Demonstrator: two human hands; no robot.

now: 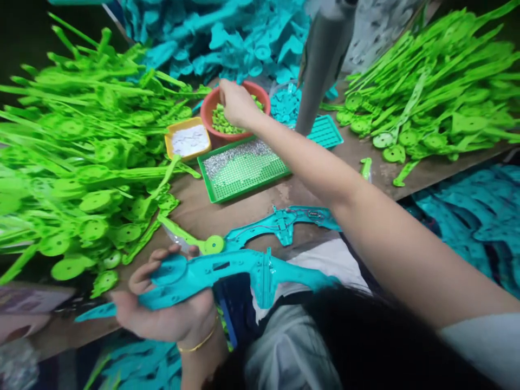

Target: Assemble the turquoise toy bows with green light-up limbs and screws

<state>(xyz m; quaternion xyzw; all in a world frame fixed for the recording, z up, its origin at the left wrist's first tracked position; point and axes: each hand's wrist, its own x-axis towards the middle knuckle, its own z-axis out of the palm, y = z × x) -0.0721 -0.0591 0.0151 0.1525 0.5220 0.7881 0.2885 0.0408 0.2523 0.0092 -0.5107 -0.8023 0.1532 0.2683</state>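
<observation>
The right hand (235, 103) is bent down at the wrist into the red bowl (211, 108), fingertips bunched among the small green pieces (223, 123); whether anything is pinched yet cannot be told. The arm stretches fully out from 4 o'clock toward 12. The step in hand looks like fetching a small green piece for the shell; the next move would call for lifting one piece clear and carrying it back to the held part.

The left hand (162, 309), at 7 o'clock, palm up, cradles a teal plastic shell (227, 271), its fingers curled over the round end, a gold bracelet (199, 342) at the wrist. Just beyond the shell lies a second teal half (280, 222) with a green strip (190, 237) beside it. Toward 12 sit a green tray (244, 184) of silvery bits and a yellow dish (168, 142). Green parts (73, 162) pile up at 9 o'clock.
</observation>
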